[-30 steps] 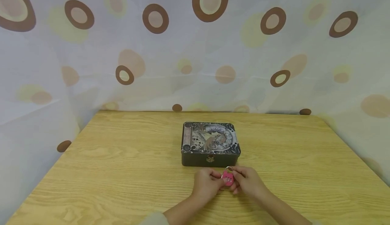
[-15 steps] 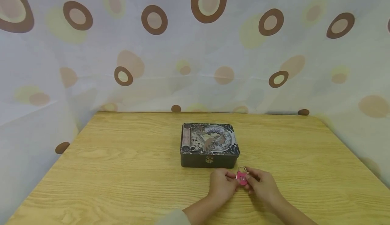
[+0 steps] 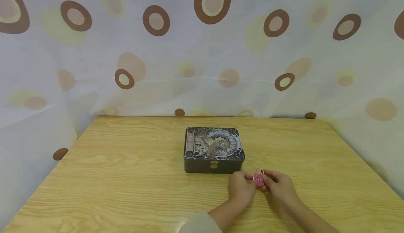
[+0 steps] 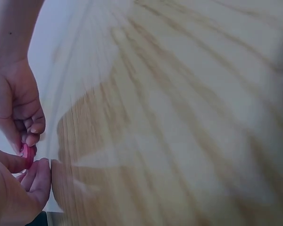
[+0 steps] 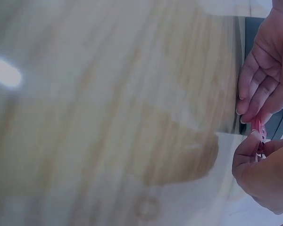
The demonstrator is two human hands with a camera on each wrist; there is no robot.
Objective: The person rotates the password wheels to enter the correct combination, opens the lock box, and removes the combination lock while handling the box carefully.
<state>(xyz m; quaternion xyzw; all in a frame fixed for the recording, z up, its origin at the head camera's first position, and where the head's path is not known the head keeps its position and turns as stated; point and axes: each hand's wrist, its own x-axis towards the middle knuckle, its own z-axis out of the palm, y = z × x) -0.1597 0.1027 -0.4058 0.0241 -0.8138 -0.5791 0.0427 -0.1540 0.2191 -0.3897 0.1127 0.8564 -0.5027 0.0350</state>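
Note:
A small pink combination padlock [image 3: 259, 179] with number dials and a silver shackle is held upright just off the front right corner of the box. On its left side, the thumb and fingers of my left hand [image 3: 241, 188] pinch the body. My right hand [image 3: 282, 188] pinches it from the other side, near the shackle. In both wrist views the padlock [image 4: 28, 156] shows edge-on between the fingertips. Whether the shackle is locked I cannot tell. A dark tin box [image 3: 214, 149] with a patterned lid, lid down, has a brass clasp [image 3: 214, 164] on its front.
The wooden table [image 3: 120, 177] stretches around the box and has a glossy surface. A pale curtain [image 3: 176, 57] with brown and yellow circles hangs behind it and along both sides. In the right wrist view the box's dark side [image 5: 252, 33] lies behind my left hand.
Both hands and the padlock have shifted to the right, from in front of the box to beyond its front right corner. The whole head view has drifted slightly. Both hands keep their pinch.

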